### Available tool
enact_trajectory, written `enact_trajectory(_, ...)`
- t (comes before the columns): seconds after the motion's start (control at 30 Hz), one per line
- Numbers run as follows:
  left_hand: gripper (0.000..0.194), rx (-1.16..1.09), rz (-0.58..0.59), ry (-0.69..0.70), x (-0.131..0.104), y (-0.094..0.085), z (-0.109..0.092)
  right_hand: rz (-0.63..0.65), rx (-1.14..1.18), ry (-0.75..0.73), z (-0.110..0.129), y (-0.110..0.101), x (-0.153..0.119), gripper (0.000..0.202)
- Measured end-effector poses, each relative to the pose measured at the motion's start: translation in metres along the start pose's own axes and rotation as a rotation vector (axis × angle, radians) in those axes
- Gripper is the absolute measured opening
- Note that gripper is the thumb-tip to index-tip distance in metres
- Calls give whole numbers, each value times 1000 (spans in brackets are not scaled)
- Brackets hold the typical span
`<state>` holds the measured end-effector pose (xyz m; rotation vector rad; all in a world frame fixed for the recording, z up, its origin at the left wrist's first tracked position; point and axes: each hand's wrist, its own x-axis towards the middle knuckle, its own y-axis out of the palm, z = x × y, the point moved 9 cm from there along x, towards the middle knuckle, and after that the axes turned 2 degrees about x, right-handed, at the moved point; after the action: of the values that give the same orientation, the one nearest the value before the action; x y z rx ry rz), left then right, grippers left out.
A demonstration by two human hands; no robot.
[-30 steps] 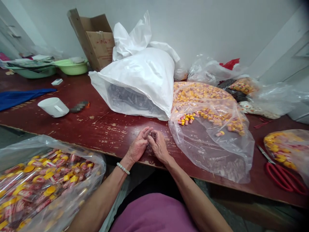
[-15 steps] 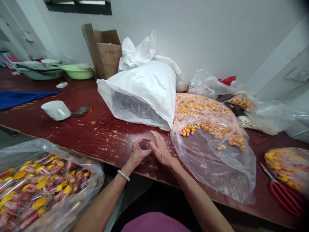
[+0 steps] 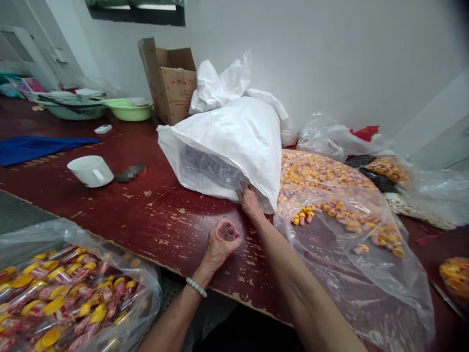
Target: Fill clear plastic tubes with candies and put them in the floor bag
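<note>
My left hand (image 3: 219, 243), with a beaded bracelet at its wrist, is wrapped round clear tubes (image 3: 230, 233) whose open ends face up, over the red table (image 3: 146, 215). At the lower right of the mouth of a white sack (image 3: 234, 132) is my right hand (image 3: 250, 199), its fingers apart and partly inside; no object shows in them. Many clear tubes (image 3: 208, 166) lie within the sack. Right of it, a clear plastic bag (image 3: 330, 249) holds small pieces with yellow caps (image 3: 318, 171).
A plastic bag of yellow-capped tubes (image 3: 73, 288) sits at the lower left. A white mug (image 3: 91, 171), a blue cloth (image 3: 40, 146), green basins (image 3: 130, 111) and a cardboard box (image 3: 174, 88) stand farther back. Scissors (image 3: 447, 298) lie at the right edge.
My right hand has left my left hand and reached forward to the sack's mouth. My left hand still holds the tubes. The view has shifted slightly, moving the scene rightward.
</note>
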<state>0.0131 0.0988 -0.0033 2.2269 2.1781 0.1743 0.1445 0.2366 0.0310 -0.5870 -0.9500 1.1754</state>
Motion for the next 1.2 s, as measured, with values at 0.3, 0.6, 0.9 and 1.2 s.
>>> enact_trajectory(0.3, 35, 317, -161, 327, -7, -15, -29, 145, 50, -274, 13, -36, -80, 37)
enact_trajectory(0.6, 59, 210, 199, 146, -9, 21, -9, 282, 526, -150, 12, -53, -149, 41)
enact_trajectory(0.9, 56, 126, 57, 209, -6, 9, -14, 189, 674, -84, 23, -45, -167, 48)
enact_trajectory(1.2, 47, 221, -60, 235, -12, 1, -23, 115, 467, -213, 41, -65, -182, 54)
